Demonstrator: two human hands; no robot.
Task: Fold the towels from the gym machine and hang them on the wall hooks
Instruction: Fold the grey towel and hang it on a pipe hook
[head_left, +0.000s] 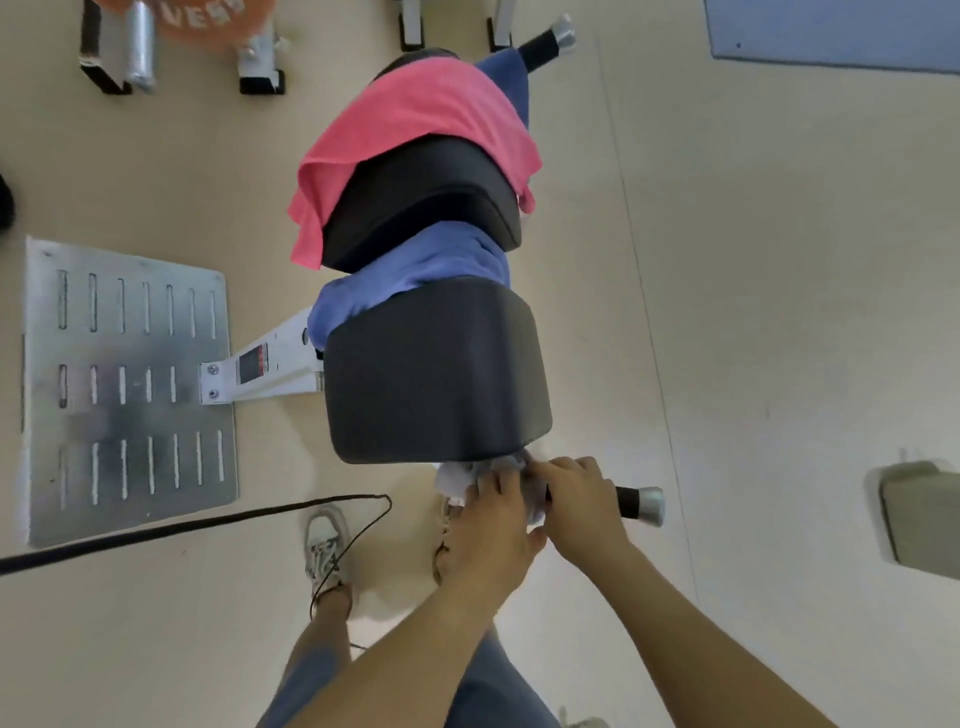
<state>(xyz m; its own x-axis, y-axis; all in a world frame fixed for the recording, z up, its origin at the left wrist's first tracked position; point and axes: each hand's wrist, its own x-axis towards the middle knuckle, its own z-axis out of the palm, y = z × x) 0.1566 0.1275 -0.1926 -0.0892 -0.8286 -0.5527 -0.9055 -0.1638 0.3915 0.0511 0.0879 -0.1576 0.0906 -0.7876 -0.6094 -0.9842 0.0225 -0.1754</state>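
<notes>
A gym machine with two black pads (436, 374) stands in the middle of the view. A pink towel (415, 119) drapes over the far pad. A blue towel (415, 270) lies bunched in the gap between the pads, and another blue piece (506, 78) shows behind the pink one. A white towel (460, 480) hangs on the near handle bar (641, 501), just below the near pad. My left hand (493, 530) and my right hand (576, 504) both grip this white towel, side by side. Wall hooks are not in view.
A slotted metal footplate (124, 384) lies on the floor at the left, joined to the machine by a white arm. A black cable (208, 525) runs across the floor near my shoes. An orange weight plate and rack feet sit at the top left. A pale box (919, 514) is at the right.
</notes>
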